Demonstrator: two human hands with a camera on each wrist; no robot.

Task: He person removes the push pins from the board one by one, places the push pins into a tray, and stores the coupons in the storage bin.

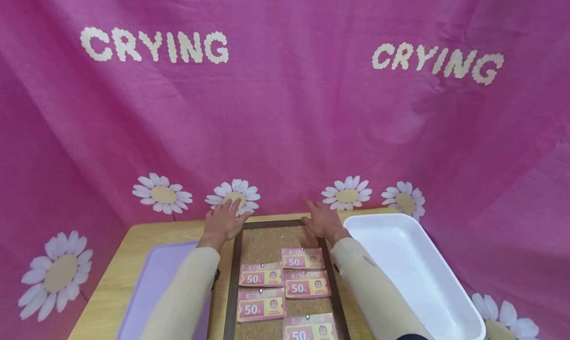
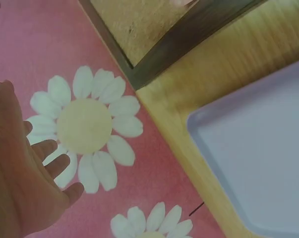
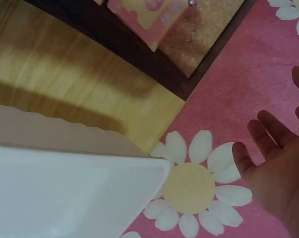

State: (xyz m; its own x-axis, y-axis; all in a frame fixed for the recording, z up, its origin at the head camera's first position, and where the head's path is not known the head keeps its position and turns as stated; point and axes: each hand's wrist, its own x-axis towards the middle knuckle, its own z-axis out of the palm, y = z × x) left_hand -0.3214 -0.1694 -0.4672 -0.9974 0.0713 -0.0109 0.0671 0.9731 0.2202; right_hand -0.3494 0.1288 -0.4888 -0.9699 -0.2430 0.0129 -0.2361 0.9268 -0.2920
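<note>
A framed cork board (image 1: pixel 262 238) lies on the wooden table with several pink and yellow coupons marked 50 pinned to it, among them one coupon (image 1: pixel 303 258) near its upper right. My left hand (image 1: pixel 224 222) is over the board's far left corner, fingers spread and holding nothing. At the far right corner is my right hand (image 1: pixel 324 221), its fingers also spread with nothing in them. Both wrist views show the left hand (image 2: pixel 30 168) and the right hand (image 3: pixel 278 168) in front of the pink cloth. Whether either hand touches the frame I cannot tell.
To the left of the board lies a flat lilac tray (image 1: pixel 153 270). A deep white tray (image 1: pixel 411 261) stands on the right, close to the right forearm. Behind the wooden table (image 1: pixel 133 238) hangs a pink cloth (image 1: pixel 285 132) with daisies and the word CRYING.
</note>
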